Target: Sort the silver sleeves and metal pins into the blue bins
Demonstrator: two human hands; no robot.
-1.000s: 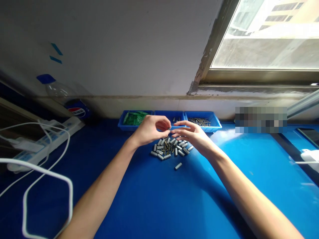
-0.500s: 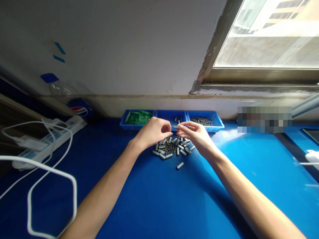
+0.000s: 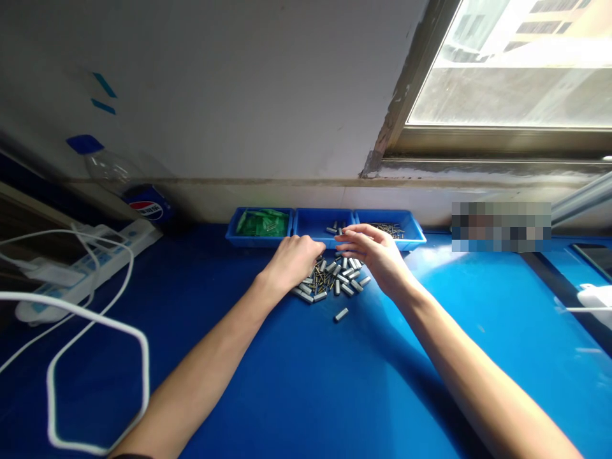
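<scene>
A loose pile of small grey metal cylinders (image 3: pixel 347 289) mixed with thin brass-coloured pins (image 3: pixel 323 281) lies on the blue tabletop. My left hand (image 3: pixel 295 258) is over the left edge of this pile, its fingers curled down and closed; whatever they pinch is hidden. My right hand (image 3: pixel 375 252) hovers at the front of the blue middle bin (image 3: pixel 306 223), fingers stretched and apart, with no piece visible in them. A few similar cylinders (image 3: pixel 331 230) lie inside that bin. One single cylinder (image 3: pixel 341 314) rests apart, in front of the pile.
A left bin (image 3: pixel 234 236) holds green plastic pieces, and a right bin (image 3: pixel 415 233) holds thin metal pins. Further left are a power strip (image 3: pixel 115 255), a looped white cable (image 3: pixel 146 357) and a bottle (image 3: pixel 115 172). A phone (image 3: pixel 593 258) lies at the right.
My right hand has let go of the small cylinder it held, and another cylinder shows in the middle bin. My left hand has lowered to the pile. The view has shifted slightly.
</scene>
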